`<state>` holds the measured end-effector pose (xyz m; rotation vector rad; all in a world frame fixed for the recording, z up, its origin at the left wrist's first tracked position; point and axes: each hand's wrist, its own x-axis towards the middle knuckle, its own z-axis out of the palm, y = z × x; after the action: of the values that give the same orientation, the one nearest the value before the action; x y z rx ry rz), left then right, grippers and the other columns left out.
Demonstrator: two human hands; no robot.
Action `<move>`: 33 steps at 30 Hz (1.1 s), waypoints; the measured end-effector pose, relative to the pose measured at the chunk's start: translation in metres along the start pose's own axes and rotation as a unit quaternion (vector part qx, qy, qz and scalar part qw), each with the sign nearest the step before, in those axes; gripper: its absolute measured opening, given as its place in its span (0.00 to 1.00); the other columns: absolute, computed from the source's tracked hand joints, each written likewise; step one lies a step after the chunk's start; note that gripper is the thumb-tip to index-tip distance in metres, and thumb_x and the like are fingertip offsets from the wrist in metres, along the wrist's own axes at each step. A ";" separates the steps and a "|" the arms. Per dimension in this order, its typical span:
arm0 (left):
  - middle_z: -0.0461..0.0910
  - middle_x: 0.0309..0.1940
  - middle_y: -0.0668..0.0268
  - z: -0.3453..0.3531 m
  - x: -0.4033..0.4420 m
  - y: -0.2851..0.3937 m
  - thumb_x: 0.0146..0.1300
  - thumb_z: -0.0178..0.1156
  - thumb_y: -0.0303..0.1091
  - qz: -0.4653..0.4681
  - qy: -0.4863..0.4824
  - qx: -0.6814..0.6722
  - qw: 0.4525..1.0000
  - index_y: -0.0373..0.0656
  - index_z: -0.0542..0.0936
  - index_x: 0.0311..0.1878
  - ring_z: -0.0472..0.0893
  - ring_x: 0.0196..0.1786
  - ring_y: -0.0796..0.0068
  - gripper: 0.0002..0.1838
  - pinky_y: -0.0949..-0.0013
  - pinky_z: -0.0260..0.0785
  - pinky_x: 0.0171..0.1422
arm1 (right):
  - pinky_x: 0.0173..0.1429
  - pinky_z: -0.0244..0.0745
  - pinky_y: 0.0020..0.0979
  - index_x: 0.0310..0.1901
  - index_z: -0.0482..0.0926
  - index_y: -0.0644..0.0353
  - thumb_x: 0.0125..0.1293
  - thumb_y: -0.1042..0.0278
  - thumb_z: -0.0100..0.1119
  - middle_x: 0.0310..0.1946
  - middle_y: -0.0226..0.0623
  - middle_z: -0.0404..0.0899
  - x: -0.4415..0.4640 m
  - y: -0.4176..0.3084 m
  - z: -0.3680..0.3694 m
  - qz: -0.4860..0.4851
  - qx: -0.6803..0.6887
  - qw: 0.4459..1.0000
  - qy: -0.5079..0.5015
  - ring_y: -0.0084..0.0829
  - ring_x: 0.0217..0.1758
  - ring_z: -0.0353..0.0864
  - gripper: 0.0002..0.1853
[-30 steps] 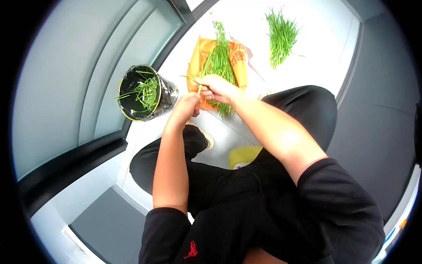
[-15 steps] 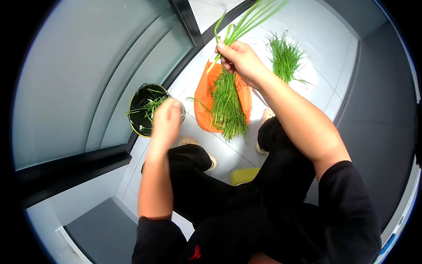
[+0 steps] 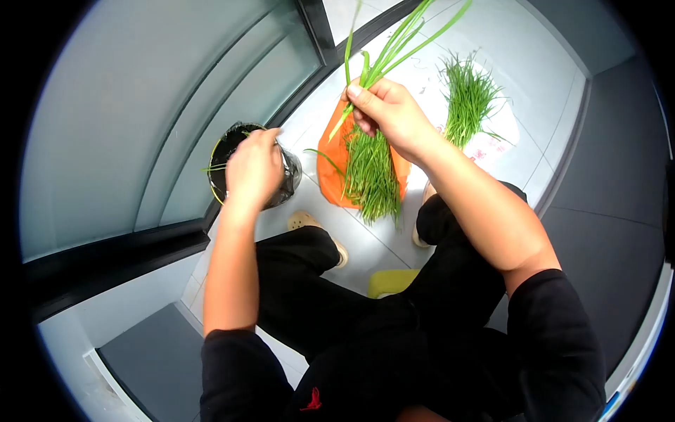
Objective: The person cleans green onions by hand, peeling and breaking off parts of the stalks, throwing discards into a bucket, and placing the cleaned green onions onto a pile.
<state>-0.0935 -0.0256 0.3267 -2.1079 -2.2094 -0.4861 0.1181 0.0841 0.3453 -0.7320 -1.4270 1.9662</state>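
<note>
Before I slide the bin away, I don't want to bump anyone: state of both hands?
Left hand: at the bin; open or closed, cannot be told.
Right hand: closed, holding green stalks.

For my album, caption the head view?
Right hand raising green stalks above an orange bag, left hand over the bin.

Orange bag (image 3: 330,174), yellow-rimmed black bin (image 3: 289,184)

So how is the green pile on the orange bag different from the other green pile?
The near pile lies on the orange bag, but the far pile lies on something white with red marks. The near pile's top is partly hidden behind the right hand, while the far pile's top shows, with its tips fanning out. Both are long, thin and green.
</note>
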 end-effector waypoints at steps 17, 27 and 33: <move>0.74 0.20 0.60 -0.004 0.008 0.080 0.55 0.55 0.27 0.071 0.170 -0.245 0.952 0.38 0.76 0.30 0.73 0.24 0.59 0.03 0.62 0.64 0.29 | 0.27 0.69 0.20 0.27 0.76 0.67 0.65 0.59 0.52 0.20 0.34 0.77 -0.020 -0.007 0.007 0.000 -0.002 1.000 -0.018 0.20 0.21 0.73 0.17; 0.74 0.25 0.69 -0.010 -0.001 0.075 0.62 0.48 0.26 -0.023 0.014 -0.533 0.846 0.35 0.76 0.40 0.70 0.27 0.81 0.09 0.74 0.64 0.34 | 0.30 0.72 0.21 0.30 0.75 0.67 0.66 0.59 0.51 0.21 0.34 0.76 -0.021 -0.014 -0.001 0.006 0.023 1.000 -0.017 0.21 0.23 0.75 0.16; 0.75 0.24 0.67 -0.009 -0.001 0.077 0.59 0.54 0.25 -0.021 0.048 -0.422 0.905 0.34 0.76 0.39 0.72 0.27 0.83 0.06 0.77 0.65 0.34 | 0.30 0.72 0.21 0.28 0.75 0.63 0.65 0.60 0.53 0.22 0.32 0.77 -0.022 -0.012 -0.002 0.015 -0.007 1.000 -0.008 0.22 0.22 0.76 0.14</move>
<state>-0.0192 -0.0269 0.3499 -2.2479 -2.2048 -1.7735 0.1359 0.0726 0.3580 -0.7482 -1.4477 1.9913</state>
